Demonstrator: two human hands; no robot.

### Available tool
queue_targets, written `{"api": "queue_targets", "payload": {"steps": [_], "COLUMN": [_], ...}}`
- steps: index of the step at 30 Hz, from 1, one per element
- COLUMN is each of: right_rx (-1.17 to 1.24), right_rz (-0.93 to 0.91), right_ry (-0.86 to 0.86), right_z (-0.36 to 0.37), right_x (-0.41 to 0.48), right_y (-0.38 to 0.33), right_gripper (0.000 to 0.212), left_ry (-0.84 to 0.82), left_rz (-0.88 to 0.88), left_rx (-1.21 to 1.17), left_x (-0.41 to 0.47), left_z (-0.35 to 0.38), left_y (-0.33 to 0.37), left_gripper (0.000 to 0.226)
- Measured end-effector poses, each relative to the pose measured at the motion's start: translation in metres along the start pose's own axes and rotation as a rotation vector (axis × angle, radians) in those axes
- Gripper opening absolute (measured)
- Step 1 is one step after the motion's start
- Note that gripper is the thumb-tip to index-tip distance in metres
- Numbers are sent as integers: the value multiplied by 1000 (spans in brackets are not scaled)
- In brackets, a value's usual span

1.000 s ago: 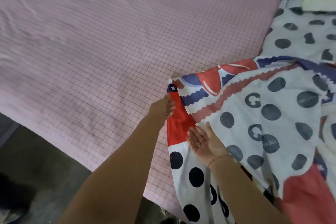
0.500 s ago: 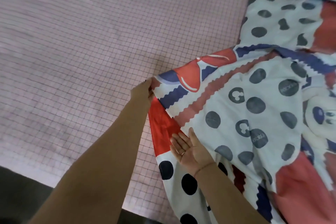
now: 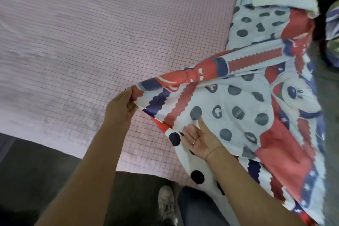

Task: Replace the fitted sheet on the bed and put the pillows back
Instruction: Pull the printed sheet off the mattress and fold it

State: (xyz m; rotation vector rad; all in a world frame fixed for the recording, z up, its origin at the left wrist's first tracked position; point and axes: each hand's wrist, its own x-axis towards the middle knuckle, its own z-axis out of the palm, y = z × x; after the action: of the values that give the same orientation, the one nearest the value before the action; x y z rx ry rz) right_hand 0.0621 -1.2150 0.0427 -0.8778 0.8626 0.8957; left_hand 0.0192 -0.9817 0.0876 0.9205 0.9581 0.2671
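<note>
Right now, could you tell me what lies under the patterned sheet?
The pink checked bed surface runs beneath the patterned sheet where the left hand pinches its edge. Whatever it covers farther right is hidden.

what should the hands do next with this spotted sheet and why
Probably draw the left hand leftward, pulling the sheet edge it pinches across the pink checked mattress, which is mostly bare; the sheet lies bunched at right, with the right hand open against it.

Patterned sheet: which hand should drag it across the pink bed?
Likely left. The left hand grips the patterned sheet at its leading edge, beside the pink bed; the right hand lies open, palm up.
</note>
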Motion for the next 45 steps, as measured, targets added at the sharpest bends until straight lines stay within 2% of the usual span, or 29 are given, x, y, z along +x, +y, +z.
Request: {"api": "queue_targets", "payload": {"steps": [3, 7, 10, 12, 15, 19, 22, 24, 26, 30, 32, 35, 37, 39, 40, 42, 45], "right_rx": [56, 111, 128, 232, 344, 456, 444, 321, 248, 296, 310, 253, 164, 55, 6, -50, -55], "right_rz": [10, 64, 124, 141, 67, -77, -115, -72, 25, 157, 168, 189, 231, 248, 232, 176, -7], "right_ry": [140, 339, 496, 525, 491, 331, 308, 316, 343, 341, 321, 314, 307, 288, 270, 218, 126], "right_z": [-47, -94, -118, -129, -140, -147, -150, -154, -154, -137, -127, -119, -113, -102, -95, -76, -36], "right_x": [-10, -15, -10, -7, -2, -2, -8, -12, -18, -28, -30, -34, -41, -51, -55, -67, -87], "right_y": [13, 23, 30, 35, 38, 41, 51, 70, 99, 155, 165, 161, 151, 136, 126, 103, 67], "right_gripper": [39, 49, 44, 42, 42, 30, 43, 44, 31, 26, 30, 35, 38, 44, 46, 46, 40], "left_ry": [17, 75, 115, 145, 170, 134, 113, 115, 104, 92, 129, 186, 151, 89, 63, 34, 26], "left_rz": [83, 133, 151, 134, 94, 99, 85, 72, 71, 106, 123, 171, 205, 253, 268, 261, 209], "left_rx": [-29, 43, 62, 55, 26, 32, 29, 47, 77, 176, 270, 314, 284, 216, 192, 188, 197], "left_x": [-9, -14, -19, -21, -22, -18, -18, -12, -2, 19, 22, 11, -3, -24, -34, -60, -92], "left_z": [-12, -23, -25, -22, -19, -17, -17, -18, -20, -27, -26, -21, -16, -8, -4, 6, 15], "left_y": [32, 56, 62, 64, 70, 78, 81, 84, 87, 103, 111, 119, 118, 113, 109, 95, 65], "left_gripper": [15, 13, 15, 17, 14, 7, 7, 5, 6, 6, 19, 30, 26, 13, 6, 17, 13]}}
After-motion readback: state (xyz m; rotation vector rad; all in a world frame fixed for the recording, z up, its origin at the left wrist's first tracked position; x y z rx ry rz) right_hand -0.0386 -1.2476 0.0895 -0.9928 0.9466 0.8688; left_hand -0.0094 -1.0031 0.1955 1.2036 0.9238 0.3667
